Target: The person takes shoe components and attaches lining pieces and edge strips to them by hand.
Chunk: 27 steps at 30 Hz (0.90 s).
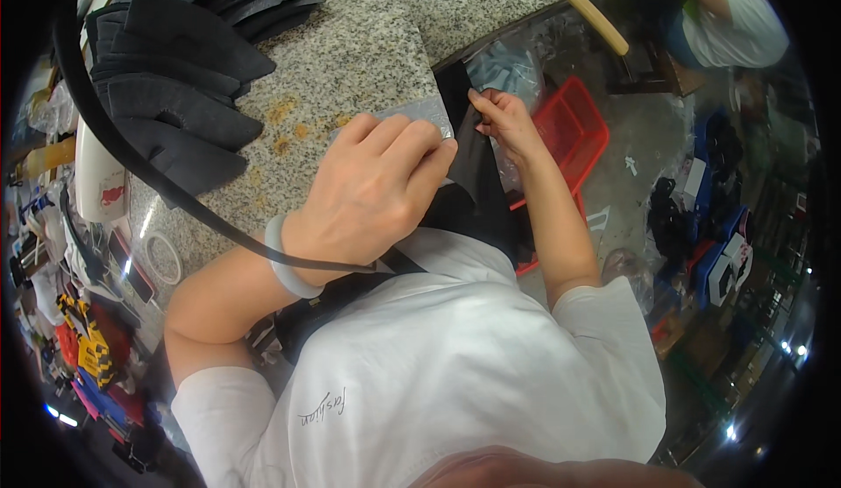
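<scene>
My left hand (372,190) lies palm-down at the edge of the granite counter (359,50), its fingers pressing a clear plastic bag (420,113) flat against the stone. A pale bangle circles that wrist. My right hand (504,118) is just past the counter's edge, fingers pinched on the bag's far side where it hangs beside a black fabric piece (477,181). Both hands are about a hand's width apart.
Stacks of dark grey cut fabric pieces (175,76) cover the counter's left part. A black cable (131,164) arcs across the counter. A red wire basket (574,133) sits on the floor to the right. Another person in white (740,24) is at top right. A tape roll (164,258) lies at left.
</scene>
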Tool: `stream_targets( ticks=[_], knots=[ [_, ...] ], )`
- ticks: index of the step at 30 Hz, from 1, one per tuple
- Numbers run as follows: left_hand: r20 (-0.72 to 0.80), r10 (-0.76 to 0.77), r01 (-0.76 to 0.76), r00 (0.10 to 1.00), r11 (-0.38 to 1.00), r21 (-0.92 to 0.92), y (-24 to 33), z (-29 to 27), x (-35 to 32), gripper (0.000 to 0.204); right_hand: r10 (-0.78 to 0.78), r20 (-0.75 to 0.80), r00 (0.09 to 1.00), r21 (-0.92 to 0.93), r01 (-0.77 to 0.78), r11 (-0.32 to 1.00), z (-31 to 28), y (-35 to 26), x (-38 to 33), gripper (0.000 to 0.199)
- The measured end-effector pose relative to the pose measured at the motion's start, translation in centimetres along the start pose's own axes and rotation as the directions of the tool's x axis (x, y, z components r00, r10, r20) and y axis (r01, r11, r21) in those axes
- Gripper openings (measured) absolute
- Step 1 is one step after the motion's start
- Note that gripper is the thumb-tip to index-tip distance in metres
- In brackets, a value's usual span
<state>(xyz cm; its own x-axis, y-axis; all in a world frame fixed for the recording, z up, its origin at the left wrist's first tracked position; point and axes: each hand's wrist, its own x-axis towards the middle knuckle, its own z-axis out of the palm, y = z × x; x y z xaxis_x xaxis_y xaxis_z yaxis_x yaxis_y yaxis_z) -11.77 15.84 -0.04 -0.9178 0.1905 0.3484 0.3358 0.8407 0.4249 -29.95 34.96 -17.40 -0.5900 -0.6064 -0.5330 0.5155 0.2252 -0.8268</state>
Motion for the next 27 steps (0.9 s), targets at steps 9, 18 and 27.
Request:
stream_targets(
  ticks=[9,18,27],
  knots=[
    [-0.033,-0.038,0.042,0.999,0.989,0.143,1.2,0.7,-0.4,0.044,0.032,-0.025,0.999,0.073,-0.03,0.997,-1.1,0.9,0.1,0.03],
    [-0.034,-0.131,0.133,0.991,0.989,0.066,0.4,0.5,0.0,0.037,-0.232,-0.172,0.957,0.183,0.263,0.947,-5.4,-4.4,-3.2,0.019],
    [-0.048,-0.195,0.196,0.98,0.98,0.023,0.7,-2.3,-2.9,0.057,-0.659,-0.214,0.721,-0.067,0.663,0.746,-1.2,-24.4,-6.1,0.024]
  ],
)
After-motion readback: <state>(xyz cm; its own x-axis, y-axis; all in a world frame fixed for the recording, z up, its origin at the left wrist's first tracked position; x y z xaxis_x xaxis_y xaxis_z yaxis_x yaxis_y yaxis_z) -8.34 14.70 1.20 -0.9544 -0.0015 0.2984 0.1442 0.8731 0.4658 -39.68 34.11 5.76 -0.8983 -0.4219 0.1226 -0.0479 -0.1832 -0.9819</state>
